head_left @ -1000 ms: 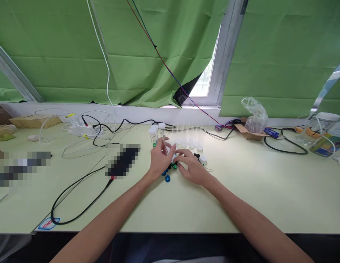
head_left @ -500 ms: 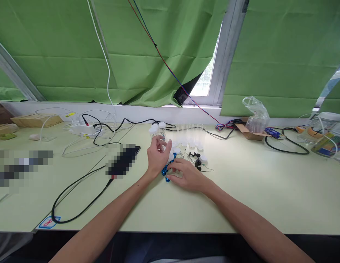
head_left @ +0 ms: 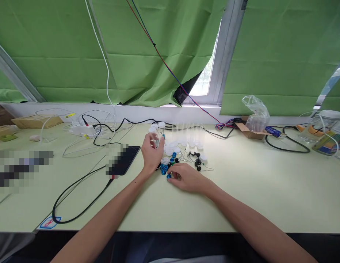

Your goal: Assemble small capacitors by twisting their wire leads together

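My left hand (head_left: pixel 152 152) is curled, thumb opposite the fingers, around what looks like a clear vial (head_left: pixel 156 140) beside the capped vials (head_left: pixel 161 125). The contact is partly hidden by the fingers. My right hand (head_left: pixel 187 177) rests low over the table, thumb and index finger closed on a shiny blue bead-like piece (head_left: pixel 169 176). More shiny blue pieces (head_left: pixel 164 168) lie in a small heap between my hands. Several white caps (head_left: pixel 170 150) sit just behind them. Small black pieces (head_left: pixel 197 163) and thin wire parts lie to the right.
Clear tubes (head_left: pixel 186 133) stand upright behind the small parts. A phone (head_left: pixel 128 159) with a black cable lies at the left. A power strip (head_left: pixel 82 128) and loose cables run along the wall. A cardboard box (head_left: pixel 250 133) with a plastic bag stands back right.
My left hand has drawn leftward and uncovered more of the blue heap. My right fingers have closed on a blue piece nearer the table's front.
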The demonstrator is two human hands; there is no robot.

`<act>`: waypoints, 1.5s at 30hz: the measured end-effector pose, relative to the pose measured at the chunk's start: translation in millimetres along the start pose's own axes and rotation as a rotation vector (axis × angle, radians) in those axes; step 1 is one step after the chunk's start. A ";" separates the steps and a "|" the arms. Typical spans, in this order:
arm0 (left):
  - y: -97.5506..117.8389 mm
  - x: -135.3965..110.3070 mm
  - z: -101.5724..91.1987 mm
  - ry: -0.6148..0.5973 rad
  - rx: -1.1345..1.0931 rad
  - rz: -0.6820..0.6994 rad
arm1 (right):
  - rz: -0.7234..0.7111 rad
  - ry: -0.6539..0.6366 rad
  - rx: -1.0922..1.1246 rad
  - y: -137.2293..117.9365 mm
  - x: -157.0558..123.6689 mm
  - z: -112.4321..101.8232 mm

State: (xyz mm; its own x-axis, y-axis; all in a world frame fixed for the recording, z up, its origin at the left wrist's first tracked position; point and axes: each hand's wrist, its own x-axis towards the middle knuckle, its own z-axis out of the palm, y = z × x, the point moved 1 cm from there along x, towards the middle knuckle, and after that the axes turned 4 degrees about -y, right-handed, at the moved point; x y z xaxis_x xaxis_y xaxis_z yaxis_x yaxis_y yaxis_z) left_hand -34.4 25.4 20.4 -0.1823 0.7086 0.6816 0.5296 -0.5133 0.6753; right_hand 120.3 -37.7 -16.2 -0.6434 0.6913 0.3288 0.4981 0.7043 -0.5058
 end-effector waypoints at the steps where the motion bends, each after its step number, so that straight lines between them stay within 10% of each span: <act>1: -0.8 0.8 -0.3 -0.004 0.012 -0.006 | 0.003 0.000 -0.001 0.1 -0.1 0.1; 45: -8.8 -2.9 3.7 -0.169 0.352 -0.174 | 0.030 -0.015 0.018 2.2 -0.1 0.3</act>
State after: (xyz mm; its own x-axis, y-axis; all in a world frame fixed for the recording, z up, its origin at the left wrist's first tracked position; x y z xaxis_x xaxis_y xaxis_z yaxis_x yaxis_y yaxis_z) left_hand -35.5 29.7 11.4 -0.1710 0.8543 0.4908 0.7588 -0.2036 0.6187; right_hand 121.3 -36.3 -17.6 -0.6374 0.7093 0.3010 0.5067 0.6801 -0.5297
